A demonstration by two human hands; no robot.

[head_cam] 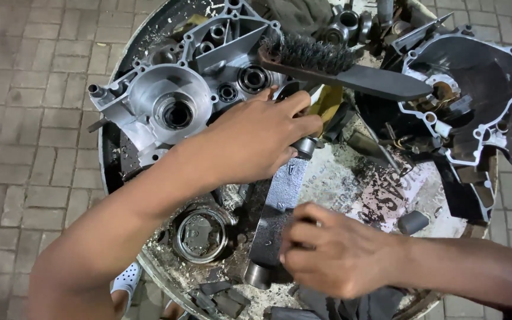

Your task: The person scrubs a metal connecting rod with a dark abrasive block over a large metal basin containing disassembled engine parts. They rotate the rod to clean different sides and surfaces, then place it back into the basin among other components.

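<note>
While lying lengthwise near the middle of the round tray, gripped at both ends: metal bar. Left hand closed round bar's far end, right hand pinching near end. Beyond bar: wire brush, grey engine casing.

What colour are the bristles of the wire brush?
The bristles are dark grey to black, seen in the head view.

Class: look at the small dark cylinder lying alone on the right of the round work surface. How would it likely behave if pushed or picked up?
The small dark cylinder lies on its side, so a push would probably roll it. It looks like solid metal, so likely heavy for its size and stiff. The greasy, grimy round work surface suggests it may be slippery. Neither the left hand nor the right hand touches it.
</note>
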